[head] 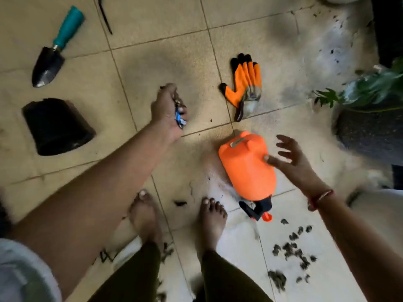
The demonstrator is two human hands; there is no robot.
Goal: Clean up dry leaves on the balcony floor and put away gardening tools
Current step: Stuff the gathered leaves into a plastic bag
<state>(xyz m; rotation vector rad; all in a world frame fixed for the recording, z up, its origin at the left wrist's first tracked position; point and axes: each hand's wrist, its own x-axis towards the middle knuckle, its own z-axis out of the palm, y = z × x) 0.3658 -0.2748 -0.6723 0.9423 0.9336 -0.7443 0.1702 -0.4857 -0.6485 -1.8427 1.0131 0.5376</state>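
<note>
— Reaching for the sprayer [246,168]; which hand is nearer?
— Right hand [292,160]; fingers spread, thumb on its side; the sprayer lies on the floor [163,51] just left of that hand, base far, nozzle near.
— And the left hand [170,107]?
— Curled round small scraps [178,116], blue and dark; apart from the sprayer, to its far left.
— Any writing?
— None readable; a small tag on the base is blurred; leaves [290,253] lie near right, not yet gathered.
</note>
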